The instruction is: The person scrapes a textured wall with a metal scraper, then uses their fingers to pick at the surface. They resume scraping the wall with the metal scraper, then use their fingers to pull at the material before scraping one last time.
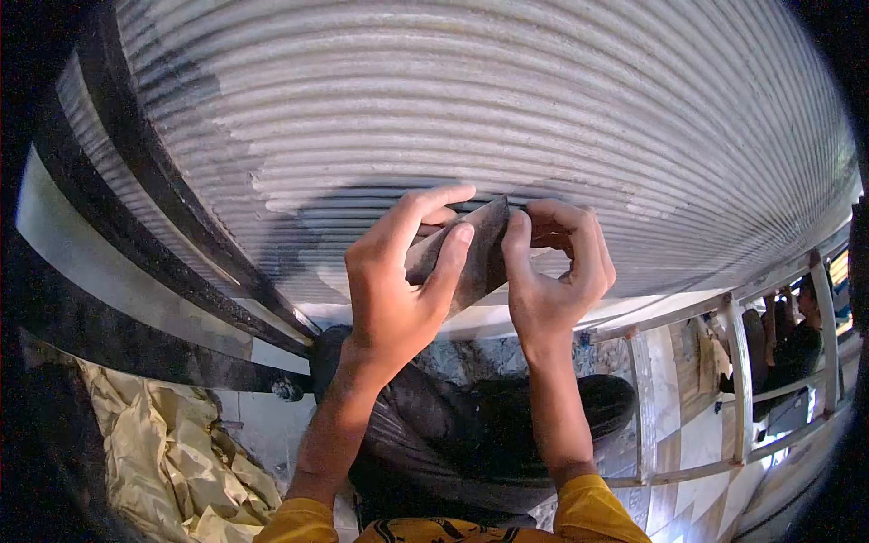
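"What was behind the hands?"
"One pale ribbed surface (507,109), with three dark bars (154,348) at the left and one pale railing (738,380) at the right."
"And the hands, both busy?"
"Both. The left hand (385,262) gripped one folded grey sheet (480,262), thumb on its face. The right hand (566,262) was curled, its thumb at the other edge."
"Where was the sheet?"
"Between the two hands, in front of the ribs."

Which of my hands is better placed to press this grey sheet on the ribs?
Probably your left hand: its thumb lies across the sheet, close to the ribs. Your right hand is only at the sheet's edge, fingers curled.
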Demonstrator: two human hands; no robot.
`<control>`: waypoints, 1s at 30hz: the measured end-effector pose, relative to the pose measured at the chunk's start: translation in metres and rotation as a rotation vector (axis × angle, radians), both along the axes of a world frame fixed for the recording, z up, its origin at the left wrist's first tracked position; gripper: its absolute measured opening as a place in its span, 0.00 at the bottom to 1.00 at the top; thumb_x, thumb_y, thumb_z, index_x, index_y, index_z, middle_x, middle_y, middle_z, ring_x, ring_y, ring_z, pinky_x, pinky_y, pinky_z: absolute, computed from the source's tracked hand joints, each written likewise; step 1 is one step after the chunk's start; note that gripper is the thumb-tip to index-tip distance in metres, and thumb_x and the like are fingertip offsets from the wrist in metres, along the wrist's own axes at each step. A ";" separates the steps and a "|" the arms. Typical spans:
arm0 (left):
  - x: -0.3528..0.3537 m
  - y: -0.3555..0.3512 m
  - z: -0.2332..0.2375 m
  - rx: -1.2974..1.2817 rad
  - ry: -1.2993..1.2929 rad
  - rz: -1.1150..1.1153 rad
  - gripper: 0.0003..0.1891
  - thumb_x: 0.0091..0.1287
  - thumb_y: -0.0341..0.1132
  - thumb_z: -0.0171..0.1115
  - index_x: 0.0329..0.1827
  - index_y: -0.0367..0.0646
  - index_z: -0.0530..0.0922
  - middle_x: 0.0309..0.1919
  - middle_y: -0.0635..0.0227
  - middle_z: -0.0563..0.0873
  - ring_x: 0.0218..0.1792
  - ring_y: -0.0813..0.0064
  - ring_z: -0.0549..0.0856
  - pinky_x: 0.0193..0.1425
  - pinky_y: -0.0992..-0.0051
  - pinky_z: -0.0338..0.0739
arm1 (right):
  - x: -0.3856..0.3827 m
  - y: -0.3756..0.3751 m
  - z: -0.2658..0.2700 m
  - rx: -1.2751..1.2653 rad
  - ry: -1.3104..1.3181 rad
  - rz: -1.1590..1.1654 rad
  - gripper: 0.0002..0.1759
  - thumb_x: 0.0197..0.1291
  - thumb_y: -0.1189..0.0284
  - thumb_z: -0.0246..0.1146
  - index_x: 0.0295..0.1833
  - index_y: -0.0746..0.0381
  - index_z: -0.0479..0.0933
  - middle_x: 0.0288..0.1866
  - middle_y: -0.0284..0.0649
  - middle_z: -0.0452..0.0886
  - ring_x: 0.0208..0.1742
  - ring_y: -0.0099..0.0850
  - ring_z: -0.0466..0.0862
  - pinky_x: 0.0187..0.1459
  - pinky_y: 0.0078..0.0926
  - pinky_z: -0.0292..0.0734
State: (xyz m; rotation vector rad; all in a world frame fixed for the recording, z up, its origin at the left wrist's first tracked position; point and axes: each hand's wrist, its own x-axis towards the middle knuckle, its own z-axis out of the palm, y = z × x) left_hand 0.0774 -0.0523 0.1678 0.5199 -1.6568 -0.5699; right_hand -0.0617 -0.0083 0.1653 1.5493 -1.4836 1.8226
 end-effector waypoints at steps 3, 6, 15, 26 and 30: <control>-0.002 -0.001 0.002 -0.034 -0.007 0.010 0.13 0.64 0.24 0.65 0.52 0.37 0.82 0.39 0.58 0.88 0.38 0.68 0.89 0.45 0.73 0.80 | 0.002 -0.004 -0.001 -0.034 0.020 -0.042 0.11 0.49 0.84 0.72 0.39 0.66 0.81 0.30 0.41 0.82 0.26 0.29 0.83 0.31 0.24 0.78; -0.003 -0.001 0.001 -0.033 -0.002 0.008 0.13 0.64 0.24 0.65 0.52 0.37 0.82 0.39 0.58 0.88 0.37 0.68 0.88 0.44 0.72 0.80 | 0.004 -0.004 -0.001 -0.045 0.016 -0.043 0.12 0.48 0.85 0.72 0.40 0.65 0.82 0.30 0.41 0.82 0.26 0.29 0.83 0.30 0.25 0.78; -0.004 -0.003 -0.001 -0.039 0.011 0.009 0.14 0.63 0.23 0.65 0.52 0.37 0.82 0.36 0.59 0.87 0.35 0.69 0.88 0.43 0.72 0.80 | 0.008 -0.009 -0.004 -0.083 0.020 -0.052 0.12 0.47 0.85 0.71 0.40 0.64 0.83 0.29 0.40 0.82 0.25 0.30 0.82 0.29 0.25 0.78; -0.002 -0.003 0.002 -0.077 -0.022 -0.046 0.16 0.64 0.23 0.65 0.55 0.37 0.82 0.38 0.58 0.87 0.36 0.69 0.87 0.43 0.72 0.80 | 0.007 -0.011 -0.005 -0.102 0.048 -0.055 0.12 0.47 0.85 0.66 0.39 0.63 0.82 0.30 0.41 0.81 0.26 0.33 0.81 0.28 0.27 0.76; -0.002 0.004 0.002 -0.104 -0.037 -0.071 0.15 0.64 0.23 0.65 0.54 0.37 0.82 0.38 0.58 0.88 0.36 0.69 0.87 0.44 0.73 0.80 | 0.006 -0.002 -0.005 -0.166 0.055 -0.052 0.12 0.46 0.86 0.66 0.39 0.64 0.82 0.30 0.40 0.81 0.25 0.31 0.80 0.28 0.26 0.76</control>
